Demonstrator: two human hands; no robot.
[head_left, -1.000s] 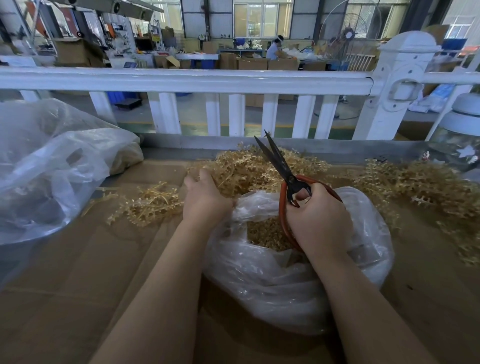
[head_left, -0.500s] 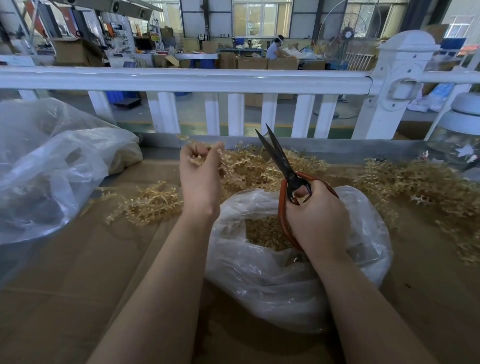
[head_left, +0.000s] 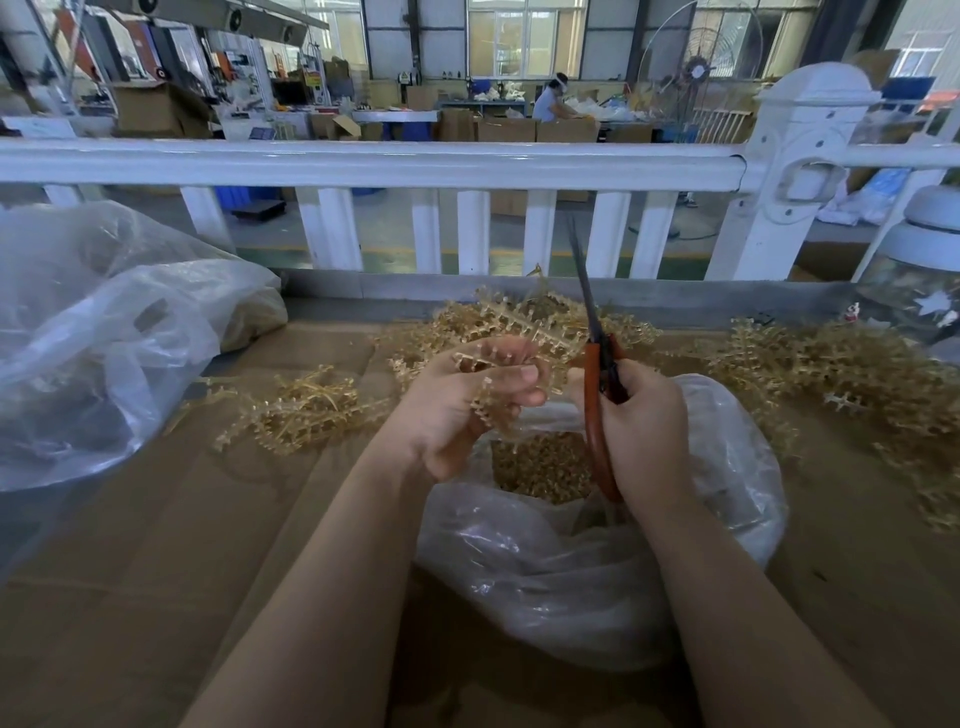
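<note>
L hand (head_left: 452, 410) pinches gold plastic sprig (head_left: 498, 358) betw. thumb + fingers, just above open bag (head_left: 571, 571). R hand (head_left: 644, 431) wraps scissors (head_left: 592, 358), blades closed, upright. Prob. light, stiff, brittle; hold by main stem.

no readable text, labels or signs

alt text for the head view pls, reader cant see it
A left hand holds a golden plastic strip beside red-handled scissors gripped in the right hand, above an open clear bag of small golden pieces. More strips lie heaped on the cardboard table, with a white railing behind.
</note>
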